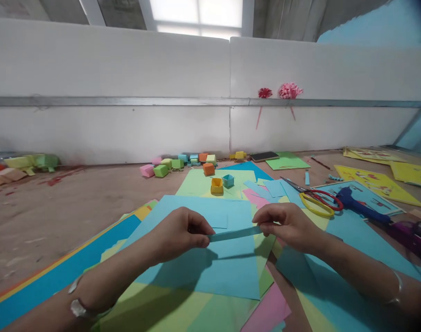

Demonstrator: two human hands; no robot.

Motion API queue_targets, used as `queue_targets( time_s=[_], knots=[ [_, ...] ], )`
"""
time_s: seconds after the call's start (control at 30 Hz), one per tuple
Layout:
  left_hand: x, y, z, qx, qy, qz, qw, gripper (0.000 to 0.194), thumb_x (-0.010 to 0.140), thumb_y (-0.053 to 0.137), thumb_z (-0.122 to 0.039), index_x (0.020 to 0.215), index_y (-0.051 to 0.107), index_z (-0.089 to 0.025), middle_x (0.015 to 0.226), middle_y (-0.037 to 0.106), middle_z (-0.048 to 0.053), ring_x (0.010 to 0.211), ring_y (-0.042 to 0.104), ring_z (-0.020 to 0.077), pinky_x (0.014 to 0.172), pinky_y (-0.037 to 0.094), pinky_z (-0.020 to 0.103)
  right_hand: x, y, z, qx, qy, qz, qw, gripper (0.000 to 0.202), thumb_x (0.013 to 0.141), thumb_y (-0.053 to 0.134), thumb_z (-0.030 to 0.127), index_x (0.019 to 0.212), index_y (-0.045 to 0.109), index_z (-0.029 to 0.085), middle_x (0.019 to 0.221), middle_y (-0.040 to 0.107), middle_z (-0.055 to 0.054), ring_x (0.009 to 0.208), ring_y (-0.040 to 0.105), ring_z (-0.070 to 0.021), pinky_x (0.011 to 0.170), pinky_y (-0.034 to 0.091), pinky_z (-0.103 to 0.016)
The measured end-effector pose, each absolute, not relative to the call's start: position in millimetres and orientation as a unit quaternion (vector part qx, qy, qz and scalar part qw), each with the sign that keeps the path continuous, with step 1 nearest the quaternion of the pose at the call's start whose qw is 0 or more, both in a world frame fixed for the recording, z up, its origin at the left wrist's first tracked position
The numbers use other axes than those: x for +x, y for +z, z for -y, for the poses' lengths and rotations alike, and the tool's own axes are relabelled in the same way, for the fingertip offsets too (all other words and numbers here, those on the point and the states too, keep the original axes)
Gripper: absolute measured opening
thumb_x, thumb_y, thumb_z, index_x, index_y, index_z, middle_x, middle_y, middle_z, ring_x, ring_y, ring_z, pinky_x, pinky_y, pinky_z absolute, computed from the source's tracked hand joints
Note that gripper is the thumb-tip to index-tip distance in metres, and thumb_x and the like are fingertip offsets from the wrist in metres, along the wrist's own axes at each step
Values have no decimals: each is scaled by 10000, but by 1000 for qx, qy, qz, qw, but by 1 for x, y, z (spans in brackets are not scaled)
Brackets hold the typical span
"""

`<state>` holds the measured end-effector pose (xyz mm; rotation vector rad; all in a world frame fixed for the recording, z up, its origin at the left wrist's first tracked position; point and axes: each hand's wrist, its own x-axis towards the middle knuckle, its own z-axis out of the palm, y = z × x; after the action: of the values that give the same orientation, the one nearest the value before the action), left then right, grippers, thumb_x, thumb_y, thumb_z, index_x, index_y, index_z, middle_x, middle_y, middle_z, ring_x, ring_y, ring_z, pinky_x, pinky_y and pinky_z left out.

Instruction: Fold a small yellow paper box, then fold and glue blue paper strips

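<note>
Between my two hands stretches a narrow light-blue paper strip (234, 234), raised a little above a light-blue paper sheet (227, 272) on which its shadow falls. My left hand (183, 230) pinches the strip's left end between thumb and fingers. At the other end, my right hand (288, 226) grips it the same way. A small blue paper piece (219, 221) lies on the sheet just behind the strip. Beyond the sheet stand a yellow folded paper box (217, 186) and a blue one (228, 180), both with open tops.
Scissors (316, 198) with red and yellow handles lie right of my hands, beside a blue and purple glue gun (365, 212). Several small paper boxes (178, 164) line the back near a dark phone (264, 157). Yellow printed sheets (376, 184) are at the right.
</note>
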<state>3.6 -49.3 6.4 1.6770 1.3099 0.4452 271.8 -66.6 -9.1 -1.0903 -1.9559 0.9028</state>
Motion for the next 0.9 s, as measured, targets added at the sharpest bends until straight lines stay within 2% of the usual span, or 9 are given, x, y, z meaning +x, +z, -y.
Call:
queue_targets(
  time_s=[0.13,0.23,0.33,0.47,0.57,0.7,0.8,0.9],
  knots=[
    [9,-4,41,643,164,-554,504,178,507,715,-270,658,731,-176,586,659,-12,592,559,152,557,403,242,272,-16,65,-452,380,733,339,133,782,570,223,821,689,177,732,663,-25,625,610,-136,593,488,-248],
    [10,-15,40,643,171,-551,503,201,518,693,-285,673,726,-162,585,635,-10,586,527,146,553,384,245,267,-20,69,-473,335,755,306,150,793,586,255,856,704,185,770,687,-35,668,599,-151,591,458,-250],
    [12,-19,45,671,153,-535,491,209,571,657,-287,719,731,-159,609,630,-1,602,525,155,559,385,252,261,-24,73,-479,284,781,282,123,802,587,243,779,696,191,723,684,-26,649,572,-147,575,416,-246],
    [16,-11,58,753,112,-510,399,268,660,625,-257,884,757,-191,793,678,27,718,563,185,645,412,275,259,-28,76,-471,252,791,298,147,814,545,197,718,656,188,684,663,-15,634,558,-140,574,399,-244],
    [21,-6,67,797,115,-483,344,257,703,681,-322,929,756,-224,877,686,31,784,573,202,674,397,278,259,-28,76,-463,229,797,313,152,828,538,196,719,643,187,686,654,-13,629,548,-139,571,393,-247],
    [26,-13,72,833,135,-460,275,245,773,678,-412,924,749,-234,814,703,41,783,595,222,664,376,276,256,-28,78,-455,216,805,315,162,850,535,202,720,630,187,672,639,-11,602,536,-135,545,390,-242],
    [29,-23,74,864,147,-435,207,177,850,593,-308,858,746,-218,740,701,50,716,598,204,639,356,266,249,-33,81,-427,197,827,310,164,879,507,185,766,625,183,708,646,-21,634,561,-139,573,420,-240],
    [32,-31,80,876,151,-419,183,208,866,554,-235,792,746,-206,675,693,50,641,589,183,606,335,261,241,-41,87,-365,95,875,303,195,919,455,172,868,643,172,777,670,-59,700,585,-165,611,433,-264]
  ],
)
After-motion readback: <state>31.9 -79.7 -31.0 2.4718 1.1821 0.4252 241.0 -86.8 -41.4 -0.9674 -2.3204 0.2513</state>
